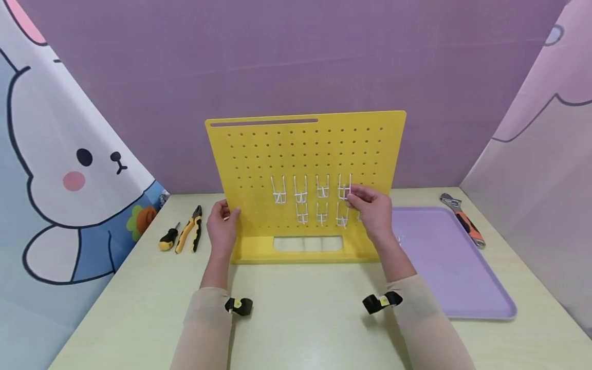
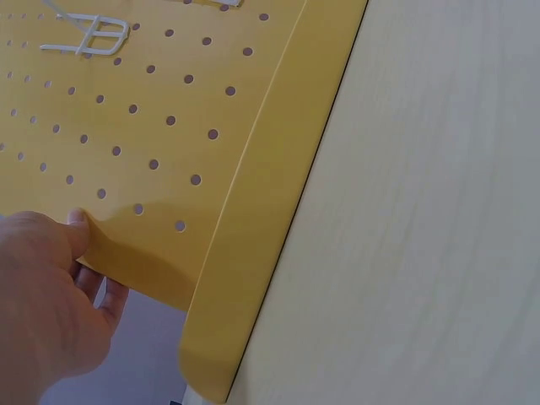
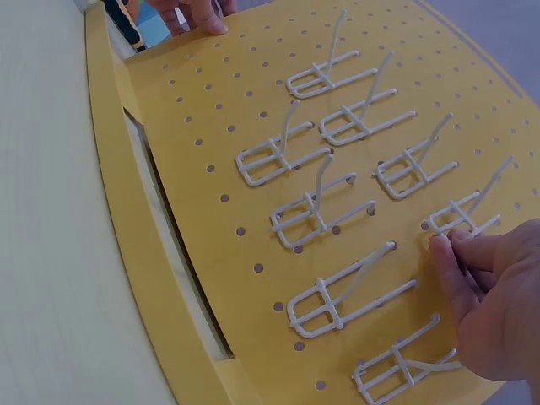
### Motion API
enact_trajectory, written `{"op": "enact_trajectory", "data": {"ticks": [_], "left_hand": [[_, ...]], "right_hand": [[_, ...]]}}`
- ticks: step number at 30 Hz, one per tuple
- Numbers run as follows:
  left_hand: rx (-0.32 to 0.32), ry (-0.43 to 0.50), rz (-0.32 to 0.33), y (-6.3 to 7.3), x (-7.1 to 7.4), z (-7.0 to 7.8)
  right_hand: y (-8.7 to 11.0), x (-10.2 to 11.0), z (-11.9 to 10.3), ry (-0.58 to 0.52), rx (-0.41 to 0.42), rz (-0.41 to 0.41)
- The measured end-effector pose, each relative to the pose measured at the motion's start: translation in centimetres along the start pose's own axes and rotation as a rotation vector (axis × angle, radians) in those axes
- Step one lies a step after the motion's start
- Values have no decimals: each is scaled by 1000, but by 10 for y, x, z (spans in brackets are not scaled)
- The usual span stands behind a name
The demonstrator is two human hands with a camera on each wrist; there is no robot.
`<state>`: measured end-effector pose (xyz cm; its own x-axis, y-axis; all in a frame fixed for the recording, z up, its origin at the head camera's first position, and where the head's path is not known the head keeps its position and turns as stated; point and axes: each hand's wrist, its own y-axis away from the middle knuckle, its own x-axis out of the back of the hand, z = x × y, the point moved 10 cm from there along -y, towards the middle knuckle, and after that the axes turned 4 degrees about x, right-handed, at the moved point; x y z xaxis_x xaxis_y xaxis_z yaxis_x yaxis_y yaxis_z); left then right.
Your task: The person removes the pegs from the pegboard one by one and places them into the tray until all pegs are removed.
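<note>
A yellow pegboard point(image 1: 305, 149) stands upright on the table, with two rows of white wire hooks on its lower half. My left hand point(image 1: 222, 226) grips the board's left edge, thumb on the front face point(image 2: 78, 229) and fingers behind it. At the right end of the upper row, my right hand point(image 1: 372, 210) pinches a white hook point(image 3: 456, 213) between thumb and fingertips, close against the board. Other hooks, such as one in the lower row point(image 3: 325, 308), sit in the holes nearby. In the head view my right hand partly covers the lower row's rightmost hook.
On the right lies a purple tray point(image 1: 458, 277), with a bit of white wire near its left side. An adjustable wrench point(image 1: 464, 221) rests beyond it. Pliers point(image 1: 189, 231) and a short screwdriver point(image 1: 169, 238) lie left of the board. A purple wall stands behind.
</note>
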<state>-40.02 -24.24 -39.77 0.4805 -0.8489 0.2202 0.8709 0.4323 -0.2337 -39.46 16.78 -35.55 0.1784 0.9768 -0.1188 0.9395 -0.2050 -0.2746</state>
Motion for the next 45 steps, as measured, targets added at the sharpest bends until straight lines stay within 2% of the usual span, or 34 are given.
{"op": "enact_trajectory", "data": {"ticks": [8,21,35,45], "left_hand": [[-3,-17,6,0,-1,0],[7,-13,5,-1,-2,1],[24,-34,10,-1,-3,-1],[4,-37,18,0,0,1]], "right_hand": [[-3,5,4,-64,-19,50],[-5,5,5,-83,-47,42],[-5,5,2,-64,-35,23],[-3,0,-1,-26,-28,17]]}}
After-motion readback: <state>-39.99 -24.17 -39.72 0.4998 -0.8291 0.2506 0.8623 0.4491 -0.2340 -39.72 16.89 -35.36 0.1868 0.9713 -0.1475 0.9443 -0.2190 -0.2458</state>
